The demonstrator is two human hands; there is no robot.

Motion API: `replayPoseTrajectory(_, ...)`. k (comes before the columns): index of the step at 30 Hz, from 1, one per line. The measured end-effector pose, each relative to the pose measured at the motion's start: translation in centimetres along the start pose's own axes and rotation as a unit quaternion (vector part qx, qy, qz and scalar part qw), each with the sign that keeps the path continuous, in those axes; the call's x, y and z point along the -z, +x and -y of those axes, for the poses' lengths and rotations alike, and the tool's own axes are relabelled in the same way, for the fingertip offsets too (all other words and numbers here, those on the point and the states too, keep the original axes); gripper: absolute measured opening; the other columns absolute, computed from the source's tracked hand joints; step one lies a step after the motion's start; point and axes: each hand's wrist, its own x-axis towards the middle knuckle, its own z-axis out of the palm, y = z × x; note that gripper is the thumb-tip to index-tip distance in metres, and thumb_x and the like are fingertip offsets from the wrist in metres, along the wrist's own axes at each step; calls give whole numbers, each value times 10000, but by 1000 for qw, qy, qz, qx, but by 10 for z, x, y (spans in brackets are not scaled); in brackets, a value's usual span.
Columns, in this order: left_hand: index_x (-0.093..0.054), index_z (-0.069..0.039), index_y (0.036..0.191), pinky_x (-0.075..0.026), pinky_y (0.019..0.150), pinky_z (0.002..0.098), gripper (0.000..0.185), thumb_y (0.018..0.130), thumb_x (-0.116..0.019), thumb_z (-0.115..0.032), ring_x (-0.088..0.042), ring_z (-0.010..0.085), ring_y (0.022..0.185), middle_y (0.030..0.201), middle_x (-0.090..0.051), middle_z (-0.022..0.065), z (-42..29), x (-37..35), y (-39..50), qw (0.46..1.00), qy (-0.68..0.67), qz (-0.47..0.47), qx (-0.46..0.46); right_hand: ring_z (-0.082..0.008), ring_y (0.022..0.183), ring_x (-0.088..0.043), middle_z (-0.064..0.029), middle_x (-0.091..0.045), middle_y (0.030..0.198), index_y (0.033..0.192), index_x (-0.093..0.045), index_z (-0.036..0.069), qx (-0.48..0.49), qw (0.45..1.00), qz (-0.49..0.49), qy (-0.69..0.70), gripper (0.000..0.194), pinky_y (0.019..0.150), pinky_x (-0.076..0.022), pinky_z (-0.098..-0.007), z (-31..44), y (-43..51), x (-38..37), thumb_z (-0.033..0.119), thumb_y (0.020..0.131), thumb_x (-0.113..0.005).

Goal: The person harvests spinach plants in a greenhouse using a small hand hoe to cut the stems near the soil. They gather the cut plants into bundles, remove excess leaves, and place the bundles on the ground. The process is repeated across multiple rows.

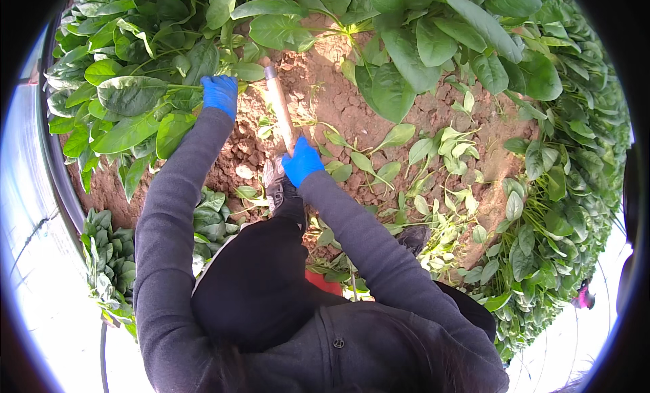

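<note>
My left hand (221, 95), in a blue glove, is closed around the stems of a leafy green plant (133, 95) that looks like spinach. Its broad leaves spread out to the left of my fist. In my right hand (303, 162), also gloved in blue, is the wooden handle (281, 106) of a hand tool. A metal ferrule (270, 72) caps the handle's far end, close to the plant bases. The working end of the tool cannot be made out among soil and leaves.
Loose leaves and thin plants (365, 162) litter the cracked brown soil (325, 78). More spinach stands ahead (416, 42) and along the right (563, 205). My shoe (277, 182) is just beside my right hand. A dark edging (66, 179) borders the bed at left.
</note>
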Motion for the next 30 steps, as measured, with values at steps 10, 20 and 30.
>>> replayPoseTrajectory(10,-561,-118,1128,-341,945,521,273,859,-567,-166,-611,257,939,1003,-625,74,9,-1,-5,999,-53,-7,-5,-167,559,-588,-115,-594,738,1025,-522,-2,-42,981,-16,191,283,503,-493,-338,-51,-65,32,197,855,-631)
replayPoseTrajectory(20,-529,-133,1142,-268,1064,566,479,712,-715,-233,-551,276,1060,1029,-581,75,33,62,-69,916,-321,-157,-181,-152,528,-542,-55,-574,726,1048,-543,44,-192,830,69,518,242,486,-470,-312,-153,-168,99,196,882,-630)
replayPoseTrajectory(30,-536,-65,1030,-441,801,404,362,696,-672,-101,-551,330,858,897,-565,119,44,153,-161,685,-573,-331,-303,-207,1045,-591,-124,-572,1252,1367,-438,50,119,948,-194,224,640,903,-481,-348,-83,-207,117,201,819,-733)
